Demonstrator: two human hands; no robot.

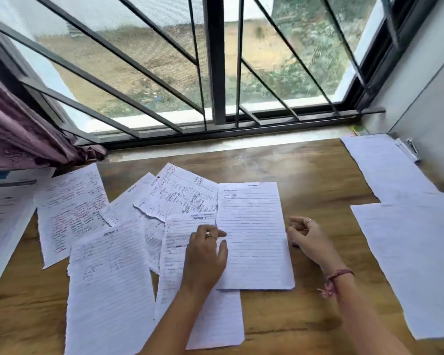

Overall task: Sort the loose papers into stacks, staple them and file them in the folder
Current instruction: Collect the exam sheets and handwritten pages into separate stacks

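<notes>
Left hand presses flat on overlapping lined sheets; right hand hovers loosely curled, holding nothing.

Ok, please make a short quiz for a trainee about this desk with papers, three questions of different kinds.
1. True or false: the left hand rests on a lined sheet.
2. The right hand holds: A) a stapler B) nothing C) a pen.
3. Fill in: the purple curtain hangs at the ___ of the window.

Key: 1 true; 2 B; 3 left.
</notes>
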